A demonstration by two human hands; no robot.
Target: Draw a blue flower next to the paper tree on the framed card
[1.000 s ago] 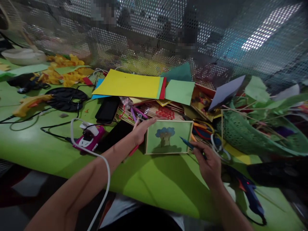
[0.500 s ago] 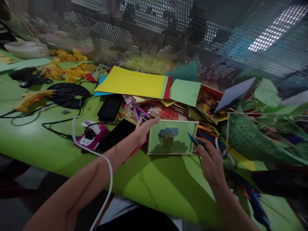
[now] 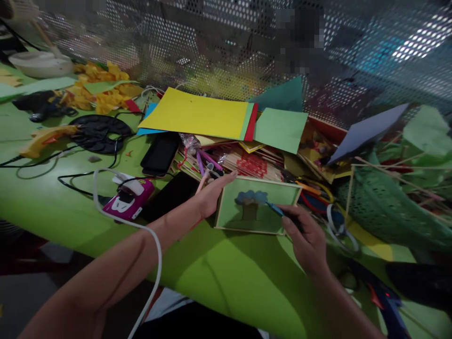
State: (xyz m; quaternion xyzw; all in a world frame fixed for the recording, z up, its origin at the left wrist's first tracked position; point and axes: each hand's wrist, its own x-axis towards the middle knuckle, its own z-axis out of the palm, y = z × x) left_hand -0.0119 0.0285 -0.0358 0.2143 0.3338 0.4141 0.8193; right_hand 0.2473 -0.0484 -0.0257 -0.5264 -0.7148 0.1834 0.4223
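A framed tree picture [image 3: 261, 221] leans upright on the green table, with a blue crown and brown trunk on a green ground inside a thin pale wooden frame. My left hand [image 3: 213, 195] holds its left edge, one finger reaching up at the top corner; the other fingers are partly hidden. In a pinch, my right hand [image 3: 307, 235] grips a slim blue pen [image 3: 276, 209]. Its tip points left at the right side of the tree's crown; whether it touches cannot be made out.
Coloured paper sheets [image 3: 201, 115] lie over a pile of sticks behind the picture. A green basket [image 3: 384, 202] stands right, near a dark glue gun [image 3: 388, 301]. Left are a purple power strip [image 3: 130, 200] with a white cable, a phone [image 3: 160, 154] and a yellow glue gun [image 3: 44, 140].
My right hand has brought the pen left and slightly down, from the picture's right side to the crown's edge. My left hand stays at the frame. The view has shifted slightly.
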